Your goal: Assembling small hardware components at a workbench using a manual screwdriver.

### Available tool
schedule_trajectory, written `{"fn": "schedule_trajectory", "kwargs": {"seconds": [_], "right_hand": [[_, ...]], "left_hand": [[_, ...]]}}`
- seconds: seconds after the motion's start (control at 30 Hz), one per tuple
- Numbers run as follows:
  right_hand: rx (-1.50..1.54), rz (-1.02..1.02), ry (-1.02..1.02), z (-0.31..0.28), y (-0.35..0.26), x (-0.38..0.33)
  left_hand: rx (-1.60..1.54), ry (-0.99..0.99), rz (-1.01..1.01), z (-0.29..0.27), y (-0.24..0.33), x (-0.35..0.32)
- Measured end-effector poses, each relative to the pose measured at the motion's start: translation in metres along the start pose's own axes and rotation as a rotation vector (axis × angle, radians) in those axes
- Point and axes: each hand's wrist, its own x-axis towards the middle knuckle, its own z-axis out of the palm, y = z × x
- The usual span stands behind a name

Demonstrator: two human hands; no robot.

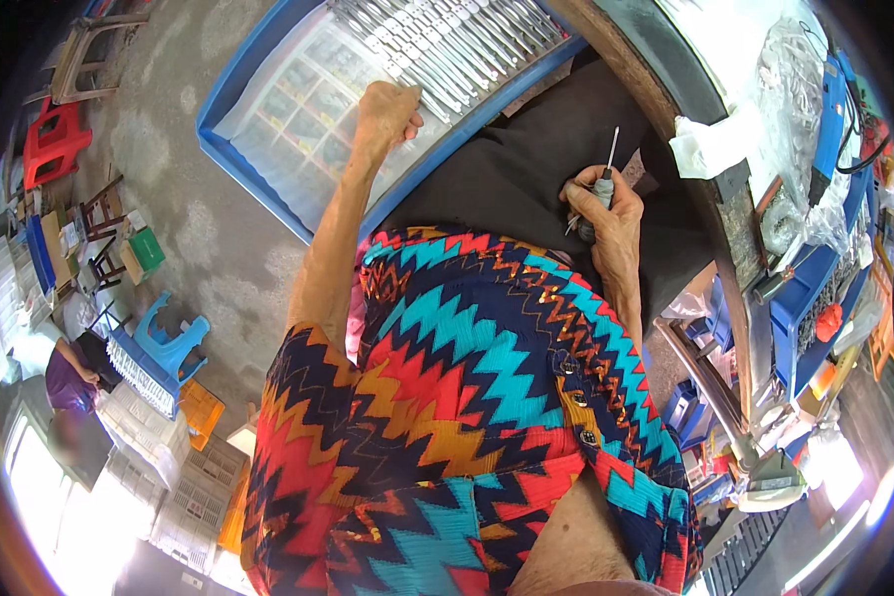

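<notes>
My left hand [387,119] is closed, its fingers curled at the near left end of a row of slim silvery metal rods [467,55]. Whatever those fingers pinch is hidden. The rods lie side by side in a shallow blue tray [258,62], which slants across the area in front of my lap. A whitish translucent sheet with a grid of squares [313,104] covers the tray's left part. In my right hand [618,214], held over my dark-clothed lap, is a small screwdriver [608,164] with its thin shaft pointing up and away.
Along the right runs a worn table edge [700,184], with clear plastic bags [790,89] and a blue corded tool [832,129] on it. Blue bins [805,298] stand farther right. A red stool [55,144] and a light-blue stool [174,333] are on the left, near another person [70,377].
</notes>
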Motion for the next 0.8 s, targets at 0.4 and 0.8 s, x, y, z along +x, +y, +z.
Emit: {"fn": "schedule_trajectory", "kwargs": {"seconds": [0.4, 0.8], "right_hand": [[0.013, 0.081, 0.013, 0.003, -0.002, 0.005], [0.022, 0.108, 0.019, 0.006, -0.003, 0.008]], "left_hand": [[-0.043, 0.033, -0.027, 0.0, 0.004, -0.005], [0.061, 0.134, 0.03, 0.0, 0.013, -0.012]]}}
